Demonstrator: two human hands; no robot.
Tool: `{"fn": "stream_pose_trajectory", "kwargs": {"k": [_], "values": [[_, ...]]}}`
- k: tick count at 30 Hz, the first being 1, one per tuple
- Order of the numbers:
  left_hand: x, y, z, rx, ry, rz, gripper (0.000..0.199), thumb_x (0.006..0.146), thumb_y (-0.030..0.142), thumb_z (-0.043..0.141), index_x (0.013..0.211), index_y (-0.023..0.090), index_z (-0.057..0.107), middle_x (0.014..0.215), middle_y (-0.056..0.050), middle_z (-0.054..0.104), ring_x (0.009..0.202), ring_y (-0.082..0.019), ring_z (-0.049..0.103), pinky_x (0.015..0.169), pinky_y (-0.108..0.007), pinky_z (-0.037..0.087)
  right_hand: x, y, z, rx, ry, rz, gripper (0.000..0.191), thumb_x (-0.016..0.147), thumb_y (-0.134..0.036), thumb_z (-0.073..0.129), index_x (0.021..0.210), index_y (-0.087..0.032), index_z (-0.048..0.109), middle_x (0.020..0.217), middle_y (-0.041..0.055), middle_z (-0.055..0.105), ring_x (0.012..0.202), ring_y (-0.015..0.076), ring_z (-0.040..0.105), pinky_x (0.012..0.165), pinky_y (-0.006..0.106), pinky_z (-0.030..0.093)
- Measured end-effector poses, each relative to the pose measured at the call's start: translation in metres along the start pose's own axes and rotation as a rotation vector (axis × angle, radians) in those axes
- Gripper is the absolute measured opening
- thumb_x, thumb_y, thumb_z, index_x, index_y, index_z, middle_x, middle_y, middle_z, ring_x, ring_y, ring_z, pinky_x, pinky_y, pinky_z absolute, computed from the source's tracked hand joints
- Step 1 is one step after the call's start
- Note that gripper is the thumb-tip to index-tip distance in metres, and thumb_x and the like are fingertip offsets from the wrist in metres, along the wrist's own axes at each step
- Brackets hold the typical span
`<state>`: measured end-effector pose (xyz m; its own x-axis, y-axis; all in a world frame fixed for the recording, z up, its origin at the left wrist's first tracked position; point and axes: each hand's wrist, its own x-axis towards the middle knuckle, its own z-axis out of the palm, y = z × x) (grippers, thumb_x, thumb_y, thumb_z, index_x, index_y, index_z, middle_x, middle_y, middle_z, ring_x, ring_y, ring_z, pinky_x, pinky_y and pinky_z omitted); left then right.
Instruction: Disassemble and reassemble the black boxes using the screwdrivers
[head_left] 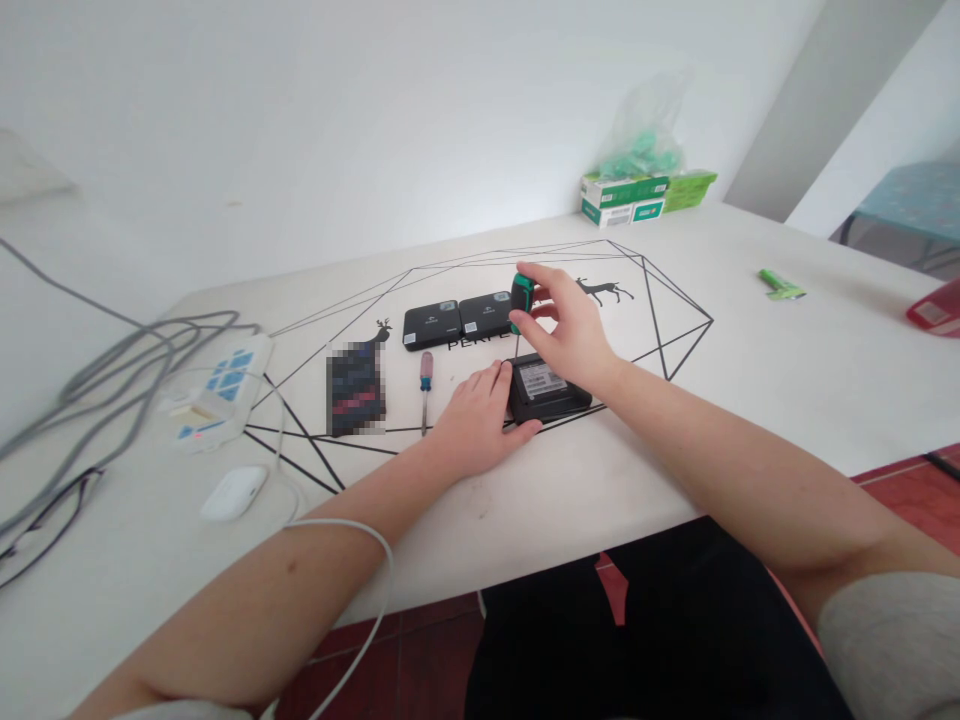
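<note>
A black electronic box (551, 390) with a white printed label on its upper face lies flat on the table in front of me. My left hand (484, 415) holds it at its left side, fingers along the far left corner and thumb by the near edge. Above that same corner, my right hand (566, 320) grips the green-and-black handle of a screwdriver (523, 295) held upright. Its thin shaft points down at the box; the tip is hidden behind my left fingers. Two similar black boxes (431, 325) lie side by side just beyond.
A second screwdriver (426, 385) lies left of my left hand, near a blurred-out dark item (356, 390). Farther left are a power strip (225, 390), a white case (235, 493) and grey cables (142, 360). Green-and-white boxes (626, 195) stand at the back right.
</note>
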<state>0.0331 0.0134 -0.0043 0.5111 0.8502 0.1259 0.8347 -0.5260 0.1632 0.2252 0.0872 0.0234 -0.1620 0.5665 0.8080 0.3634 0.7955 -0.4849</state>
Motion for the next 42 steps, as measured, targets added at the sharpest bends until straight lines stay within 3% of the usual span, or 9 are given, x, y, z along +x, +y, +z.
{"fn": "stream_pose_trajectory", "kwargs": {"k": [16,20,24,28,32,37,42], "values": [[-0.001,0.001,0.000,0.008,-0.017,-0.012,0.090,0.099,0.064,0.053,0.161,0.000,0.035,0.168,-0.031,0.040,0.154,-0.043,0.043,0.126,-0.057,0.036,0.001,0.000,-0.002,0.009,0.055,0.001,0.049,0.100,-0.043,0.060,0.147,-0.029,0.054,0.131,0.0110,0.066,0.101,0.0240,0.071,0.081,0.043,0.072],[-0.001,0.001,0.000,-0.056,0.040,-0.014,0.089,0.097,0.066,0.057,0.159,0.005,0.039,0.166,-0.028,0.044,0.152,-0.042,0.046,0.125,-0.057,0.038,0.001,0.003,-0.001,0.045,0.097,0.024,0.052,0.100,-0.048,0.061,0.148,-0.031,0.052,0.134,0.0101,0.066,0.103,0.0236,0.071,0.081,0.041,0.072],[0.003,-0.005,0.001,-0.222,0.250,-0.139,0.058,0.102,0.053,0.055,0.144,0.013,0.056,0.146,-0.019,0.065,0.135,-0.034,0.062,0.115,-0.051,0.051,0.001,0.003,0.000,0.075,0.108,0.070,0.056,0.101,-0.051,0.061,0.152,-0.032,0.048,0.143,0.0117,0.062,0.107,0.0239,0.071,0.080,0.040,0.072],[0.009,-0.015,0.001,-0.297,0.344,-0.198,0.017,0.100,0.033,0.058,0.103,0.021,0.069,0.107,-0.009,0.075,0.102,-0.025,0.071,0.096,-0.041,0.059,0.000,0.001,0.001,0.137,0.117,0.095,0.057,0.100,-0.053,0.062,0.151,-0.031,0.048,0.142,0.0120,0.062,0.105,0.0231,0.070,0.076,0.038,0.071],[0.011,-0.019,0.000,-0.270,0.377,-0.156,0.015,0.099,0.023,0.057,0.087,0.021,0.066,0.094,-0.006,0.073,0.093,-0.024,0.069,0.089,-0.039,0.056,0.000,0.001,0.001,0.198,0.131,0.104,0.055,0.098,-0.053,0.067,0.146,-0.033,0.051,0.138,0.0101,0.062,0.103,0.0223,0.069,0.073,0.037,0.071],[0.011,-0.017,0.000,-0.291,0.393,-0.206,0.004,0.093,0.024,0.069,0.093,0.021,0.067,0.095,-0.004,0.072,0.084,-0.021,0.067,0.081,-0.036,0.054,0.000,0.002,0.004,0.249,0.139,0.128,0.055,0.097,-0.054,0.069,0.145,-0.034,0.050,0.136,0.0090,0.061,0.103,0.0218,0.069,0.072,0.036,0.071],[0.011,-0.019,-0.003,-0.265,0.386,-0.142,0.010,0.098,0.022,0.059,0.092,0.021,0.067,0.095,-0.004,0.072,0.087,-0.021,0.068,0.084,-0.036,0.053,-0.001,0.004,0.005,0.259,0.146,0.122,0.055,0.097,-0.052,0.068,0.146,-0.034,0.049,0.137,0.0099,0.060,0.102,0.0215,0.068,0.072,0.036,0.071]]}}
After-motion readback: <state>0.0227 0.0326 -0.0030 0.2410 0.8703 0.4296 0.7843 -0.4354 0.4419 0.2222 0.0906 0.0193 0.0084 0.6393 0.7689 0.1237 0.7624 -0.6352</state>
